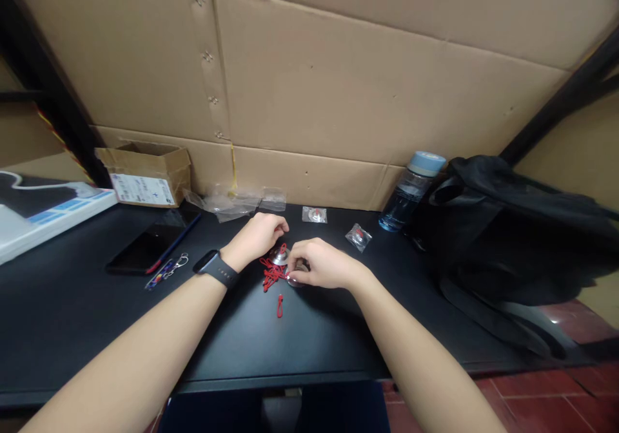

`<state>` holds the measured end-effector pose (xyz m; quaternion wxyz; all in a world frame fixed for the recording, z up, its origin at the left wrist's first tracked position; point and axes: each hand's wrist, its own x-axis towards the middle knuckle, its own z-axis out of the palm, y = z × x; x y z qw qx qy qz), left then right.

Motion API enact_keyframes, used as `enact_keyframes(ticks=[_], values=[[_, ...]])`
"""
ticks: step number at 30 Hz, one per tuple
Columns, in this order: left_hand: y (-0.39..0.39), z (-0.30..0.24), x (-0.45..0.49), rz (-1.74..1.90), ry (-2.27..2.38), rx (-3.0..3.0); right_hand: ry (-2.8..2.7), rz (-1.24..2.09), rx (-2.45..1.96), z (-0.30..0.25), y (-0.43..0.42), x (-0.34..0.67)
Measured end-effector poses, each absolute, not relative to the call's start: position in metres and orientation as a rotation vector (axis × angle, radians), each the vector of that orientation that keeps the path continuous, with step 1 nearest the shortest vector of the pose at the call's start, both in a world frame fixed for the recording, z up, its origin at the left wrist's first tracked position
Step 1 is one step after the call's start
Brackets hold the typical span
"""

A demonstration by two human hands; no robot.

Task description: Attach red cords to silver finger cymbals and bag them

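My left hand (pixel 264 233), wearing a black watch (pixel 215 267), has its fingers curled in. Whether it holds anything is hidden. Just below its fingertips lies a small shiny domed metal disc (pixel 278 256) with a red cord loop on top, like a finger cymbal. My right hand (pixel 319 263) has its thumb and fingers closed on the edge of another metal disc (pixel 296 279), partly covered by the hand. Between and below the hands is a heap of red cord loops (pixel 271 277). One single red cord loop (pixel 280 306) lies nearer to me.
Two clear-bagged discs (pixel 314 214) (pixel 358 236) lie behind my right hand. Empty plastic bags (pixel 229 202) and an open carton (pixel 145 175) stand at the back. Leftward are a phone (pixel 152 243), a keychain (pixel 167 272) and a power strip (pixel 62 217); rightward, a bottle (pixel 411 191) and black backpack (pixel 517 233).
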<state>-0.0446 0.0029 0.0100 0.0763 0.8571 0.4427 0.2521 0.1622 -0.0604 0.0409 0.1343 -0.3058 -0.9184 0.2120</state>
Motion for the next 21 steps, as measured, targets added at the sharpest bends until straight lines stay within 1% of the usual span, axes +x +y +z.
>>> enact_keyframes(ticks=[5, 13, 18, 21], values=[[0.004, 0.007, -0.045, 0.721, 1.314, 2.603, -2.528, 0.740, -0.979, 0.043, -0.061, 0.168], [0.001, 0.013, -0.045, 0.673, 1.339, 2.534, -2.579, 0.602, -0.961, 0.038, -0.054, 0.171], [0.001, 0.014, -0.045, 0.646, 1.335, 2.538, -2.627, 0.650, -0.953, 0.037, -0.053, 0.168], [0.002, 0.012, -0.045, 0.652, 1.326, 2.552, -2.631, 0.577, -1.012, 0.040, -0.051, 0.175]])
